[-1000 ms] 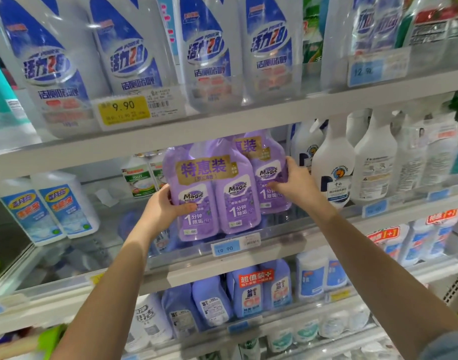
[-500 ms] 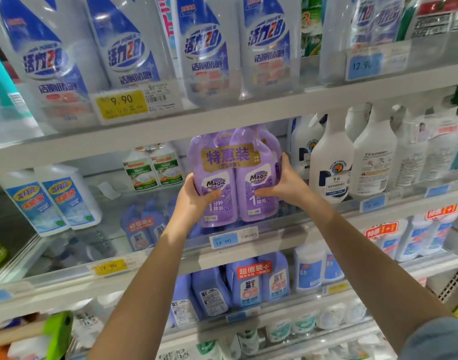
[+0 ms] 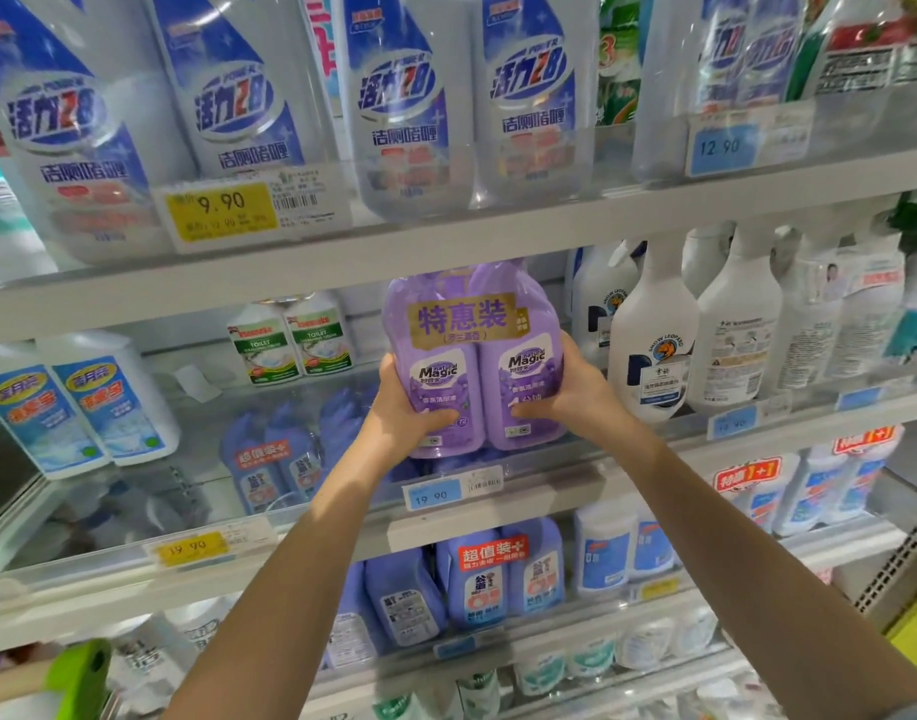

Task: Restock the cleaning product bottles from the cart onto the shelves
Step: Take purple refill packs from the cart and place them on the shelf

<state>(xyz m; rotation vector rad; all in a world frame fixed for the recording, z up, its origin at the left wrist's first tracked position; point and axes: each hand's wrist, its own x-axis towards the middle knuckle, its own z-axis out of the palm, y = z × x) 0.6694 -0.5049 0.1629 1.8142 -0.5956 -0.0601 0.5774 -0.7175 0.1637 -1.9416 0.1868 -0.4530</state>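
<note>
Two hands grip a purple plastic twin-pack of cleaner bottles point(image 3: 472, 366) (gold banner across its front): left hand point(image 3: 402, 413) and right hand point(image 3: 568, 389) clasp its sides, upright above the grey middle shelf point(image 3: 550, 491), beside white spray bottles point(image 3: 654, 335).

One view only: head-worn, wide-angle. Faces the shelves point(image 3: 290, 275) from very near, so four tiers fill the frame. Shelf edges slope up toward the right. Arms point(image 3: 290, 589) enter from the bottom edge
</note>
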